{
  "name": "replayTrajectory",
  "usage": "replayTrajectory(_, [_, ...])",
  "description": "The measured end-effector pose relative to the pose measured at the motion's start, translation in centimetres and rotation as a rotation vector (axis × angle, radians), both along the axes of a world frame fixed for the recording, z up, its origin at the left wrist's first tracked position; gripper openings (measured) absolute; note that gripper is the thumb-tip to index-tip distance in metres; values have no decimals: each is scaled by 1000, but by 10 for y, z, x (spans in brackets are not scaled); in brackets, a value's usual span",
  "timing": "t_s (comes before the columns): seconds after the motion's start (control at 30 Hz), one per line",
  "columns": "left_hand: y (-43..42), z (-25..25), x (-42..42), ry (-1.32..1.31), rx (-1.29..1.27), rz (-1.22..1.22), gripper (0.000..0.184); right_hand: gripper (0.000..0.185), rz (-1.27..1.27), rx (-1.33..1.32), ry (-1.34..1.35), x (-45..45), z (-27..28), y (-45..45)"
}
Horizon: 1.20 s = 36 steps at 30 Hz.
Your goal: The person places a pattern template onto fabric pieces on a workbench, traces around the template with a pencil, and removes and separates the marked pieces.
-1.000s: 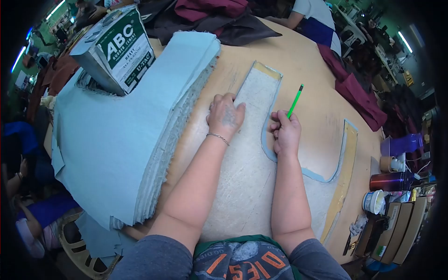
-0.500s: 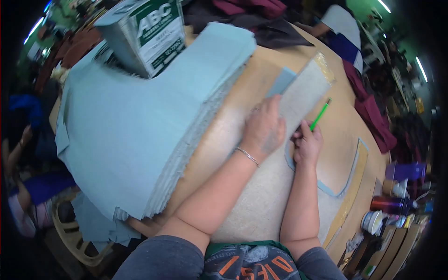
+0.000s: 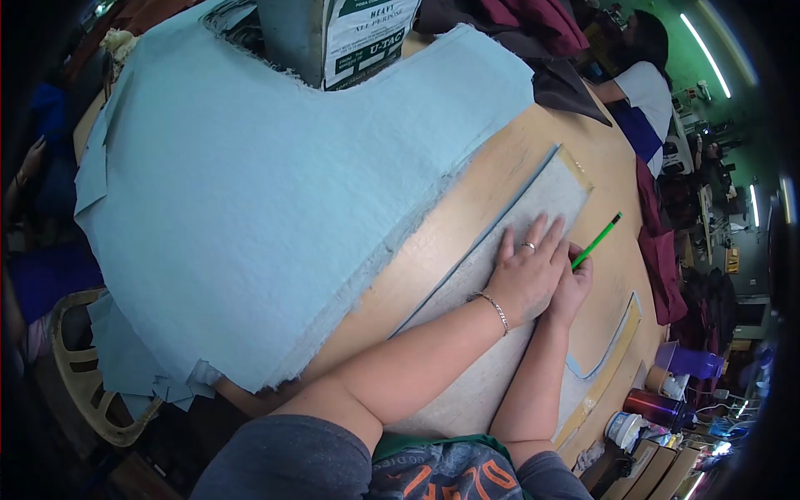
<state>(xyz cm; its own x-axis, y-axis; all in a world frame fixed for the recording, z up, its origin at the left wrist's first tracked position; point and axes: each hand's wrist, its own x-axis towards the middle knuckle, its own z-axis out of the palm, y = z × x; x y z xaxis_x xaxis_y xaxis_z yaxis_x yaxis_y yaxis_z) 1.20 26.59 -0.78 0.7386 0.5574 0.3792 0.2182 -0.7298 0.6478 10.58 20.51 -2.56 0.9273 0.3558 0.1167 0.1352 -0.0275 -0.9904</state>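
My left hand (image 3: 532, 271) lies palm down on a grey template (image 3: 467, 350), its fingers spread. Beside it, my right hand (image 3: 572, 283) holds a green pencil (image 3: 597, 242) with the eraser end up. The two hands touch or overlap at the template's right side. A thin blue edge of cloth shows along the template's borders, and yellowish tape (image 3: 575, 166) covers its far end. Left of the template is a thick stack of light blue cloth (image 3: 275, 192) with frayed edges.
A metal can (image 3: 367, 37) stands at the stack's far edge. Dark and maroon cloth (image 3: 658, 267) lies along the table (image 3: 425, 258). Another person (image 3: 642, 92) is at the far right. A purple container (image 3: 693, 361), a tumbler (image 3: 654, 407) and a tub (image 3: 622, 429) are at the right.
My left hand has moved right across the template, next to my right hand. The template's far end was shifted over the blue cloth under it, and the view has turned.
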Motion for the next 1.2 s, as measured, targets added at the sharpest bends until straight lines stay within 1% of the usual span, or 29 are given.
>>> replayTrajectory(0.03, [-5,-4,3,52,-48,-99,41,9,-4,-52,-23,0,1,0])
replayTrajectory(0.07, [-9,-9,5,78,-74,-114,38,11,-14,-88,-32,3,0,-1])
replayTrajectory(0.2, [-4,-11,2,57,-43,-85,35,10,52,-130,-66,-1,3,1])
replayTrajectory(0.3, [-4,-15,4,95,-23,-38,33,9,56,-52,1,-2,4,2])
replayTrajectory(0.33, [-4,-17,5,138,-18,-41,36,8,52,-22,13,1,0,2])
replayTrajectory(0.43, [-4,-22,5,149,47,-32,40,8,85,-65,45,7,-2,-2])
replayTrajectory(0.47, [-4,-22,4,188,31,-59,45,9,48,-1,87,7,0,-2])
replayTrajectory(0.53, [-5,-23,4,183,58,-49,45,13,-32,116,178,-2,17,0])
replayTrajectory(0.63, [-6,-26,5,178,69,-36,48,18,-79,391,311,-1,25,-6])
replayTrajectory(0.67, [-7,-26,6,167,62,-29,49,22,14,289,230,-3,31,-11])
replayTrajectory(0.7, [-9,-27,5,161,51,-23,50,21,139,189,193,-10,41,-9])
replayTrajectory(0.8, [-5,-23,2,329,195,-120,55,18,525,-114,62,-47,64,12])
replayTrajectory(0.83, [-6,-38,10,432,527,92,51,16,662,-212,-7,-60,69,21])
replayTrajectory(0.87, [-10,-62,22,523,860,309,48,13,754,-362,16,-69,76,30])
replayTrajectory(0.9, [-11,-63,23,518,843,307,46,14,756,-434,5,-65,74,35])
replayTrajectory(0.93, [-9,-54,19,513,827,305,43,15,758,-506,-8,-58,72,41])
replayTrajectory(0.97, [-9,-43,16,413,460,84,41,16,765,-577,-24,-51,69,48])
replayTrajectory(1.0, [-6,-31,11,303,93,-128,38,17,759,-537,38,-45,65,52])
replayTrajectory(1.1, [-5,-33,15,287,-38,-152,40,17,821,-731,20,-43,63,59])
replayTrajectory(1.13, [-5,-33,16,276,-53,-158,41,18,870,-636,-1,-47,58,59])
replayTrajectory(1.2, [-7,-32,15,282,-69,-172,44,18,886,-797,-179,-54,56,60])
